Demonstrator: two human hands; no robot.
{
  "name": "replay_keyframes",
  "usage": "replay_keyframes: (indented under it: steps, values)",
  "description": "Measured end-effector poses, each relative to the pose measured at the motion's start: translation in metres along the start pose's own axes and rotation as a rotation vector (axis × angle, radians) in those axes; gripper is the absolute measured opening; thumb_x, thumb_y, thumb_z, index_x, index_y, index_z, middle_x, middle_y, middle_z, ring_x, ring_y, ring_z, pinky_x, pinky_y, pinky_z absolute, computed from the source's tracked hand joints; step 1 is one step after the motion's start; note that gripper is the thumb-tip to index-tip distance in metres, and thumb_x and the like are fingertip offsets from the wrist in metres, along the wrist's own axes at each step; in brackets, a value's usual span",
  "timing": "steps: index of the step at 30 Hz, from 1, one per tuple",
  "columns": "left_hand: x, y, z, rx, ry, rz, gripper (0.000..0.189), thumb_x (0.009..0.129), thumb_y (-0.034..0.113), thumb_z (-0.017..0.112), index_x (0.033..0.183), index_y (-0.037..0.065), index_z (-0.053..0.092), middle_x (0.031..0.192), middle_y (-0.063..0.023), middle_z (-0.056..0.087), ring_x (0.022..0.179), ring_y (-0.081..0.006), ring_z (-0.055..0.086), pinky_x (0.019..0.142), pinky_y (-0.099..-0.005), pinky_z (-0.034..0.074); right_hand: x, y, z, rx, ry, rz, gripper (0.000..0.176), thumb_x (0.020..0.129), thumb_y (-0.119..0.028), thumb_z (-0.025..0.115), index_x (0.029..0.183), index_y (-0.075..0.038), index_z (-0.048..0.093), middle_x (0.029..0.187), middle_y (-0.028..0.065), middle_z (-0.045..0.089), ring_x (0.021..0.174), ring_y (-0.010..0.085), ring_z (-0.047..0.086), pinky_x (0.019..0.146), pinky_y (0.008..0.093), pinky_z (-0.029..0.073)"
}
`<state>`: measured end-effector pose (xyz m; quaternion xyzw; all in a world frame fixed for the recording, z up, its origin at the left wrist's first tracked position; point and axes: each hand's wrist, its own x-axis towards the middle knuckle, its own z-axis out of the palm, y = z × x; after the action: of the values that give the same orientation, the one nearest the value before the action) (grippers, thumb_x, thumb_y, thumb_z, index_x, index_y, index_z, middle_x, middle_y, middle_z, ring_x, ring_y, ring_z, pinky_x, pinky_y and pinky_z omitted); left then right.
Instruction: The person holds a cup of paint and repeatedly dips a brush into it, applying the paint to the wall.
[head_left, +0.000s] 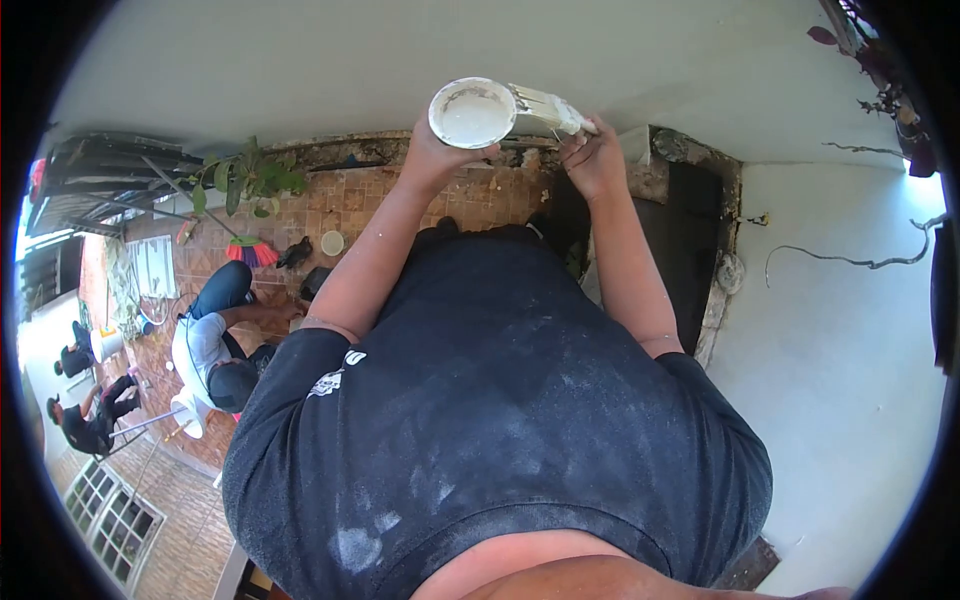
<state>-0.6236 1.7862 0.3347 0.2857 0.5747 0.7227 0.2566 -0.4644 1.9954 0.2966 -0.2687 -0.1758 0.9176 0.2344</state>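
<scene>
My left hand point(432, 150) grips a round white container of white paint point(471, 112) from below, held up in front of me. My right hand point(594, 155) is closed around the handle of a wide paint-covered brush point(545, 108), whose bristle end rests at the container's rim. Both hands are raised close to a white wall point(400, 50). My dark, paint-dusted T-shirt point(480, 400) fills the middle of the view.
Far below lies a tiled terracotta floor point(330, 205) with a potted plant point(245, 180), a broom point(252, 252) and a small round tub point(332, 242). One person point(215, 345) crouches there, others point(85, 415) further left. A white wall point(840, 380) with bare vines is on my right.
</scene>
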Motion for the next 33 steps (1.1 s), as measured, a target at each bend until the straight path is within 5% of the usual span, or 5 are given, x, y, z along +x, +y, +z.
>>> replay_keyframes:
  steps: [4, 11, 16, 25, 33]
  values:
    - [0.001, 0.009, 0.003, -0.035, 0.022, -0.012, 0.075, 0.059, 0.008, 0.09, 0.124, 0.0, 0.053, 0.116, -0.0089, 0.063, 0.109, -0.0184, 0.059, 0.095, -0.0334, 0.048, 0.004, -0.02, -0.018, 0.18, 0.085, -0.082, 0.02, 0.095, -0.021, 0.049, 0.098, -0.002, 0.05, 0.075, 0.0097, 0.054, 0.063, 0.0179, 0.048, 0.06, 0.0311, 0.043]
    - [0.002, 0.005, 0.006, 0.004, 0.101, 0.007, 0.079, 0.058, 0.007, 0.087, 0.127, 0.001, 0.049, 0.119, -0.0105, 0.06, 0.111, -0.022, 0.058, 0.098, -0.0359, 0.046, 0.024, -0.167, 0.054, 0.105, 0.129, -0.981, 0.02, 0.091, -0.014, 0.057, 0.102, 0.0, 0.048, 0.103, 0.0165, 0.063, 0.081, 0.0169, 0.06, 0.068, 0.0326, 0.048]
    - [-0.001, 0.004, 0.015, 0.019, 0.187, -0.03, 0.081, 0.059, 0.011, 0.089, 0.127, 0.002, 0.046, 0.12, -0.0091, 0.058, 0.112, -0.021, 0.057, 0.097, -0.0346, 0.046, 0.048, -0.234, 0.083, -0.29, 0.348, -1.424, 0.014, 0.088, -0.007, 0.058, 0.095, 0.001, 0.05, 0.084, 0.0128, 0.062, 0.071, 0.0153, 0.06, 0.066, 0.0288, 0.049]
    - [0.006, -0.004, 0.042, -0.017, 0.205, -0.023, 0.076, 0.063, 0.004, 0.084, 0.129, 0.001, 0.046, 0.122, -0.0097, 0.057, 0.113, -0.0211, 0.056, 0.099, -0.035, 0.045, 0.11, -0.208, -0.015, -0.706, 0.522, -1.252, 0.013, 0.087, -0.007, 0.06, 0.085, 0.001, 0.049, 0.069, 0.0081, 0.056, 0.053, 0.016, 0.056, 0.054, 0.0279, 0.047]
    - [0.012, -0.007, 0.056, -0.076, 0.201, 0.005, 0.078, 0.062, 0.004, 0.085, 0.128, 0.001, 0.046, 0.12, -0.0102, 0.058, 0.112, -0.0216, 0.057, 0.097, -0.0352, 0.047, 0.029, -0.265, 0.127, -0.309, 0.182, -1.417, 0.019, 0.09, -0.008, 0.06, 0.079, -0.003, 0.045, 0.064, 0.0068, 0.056, 0.051, 0.0159, 0.056, 0.051, 0.0305, 0.044]
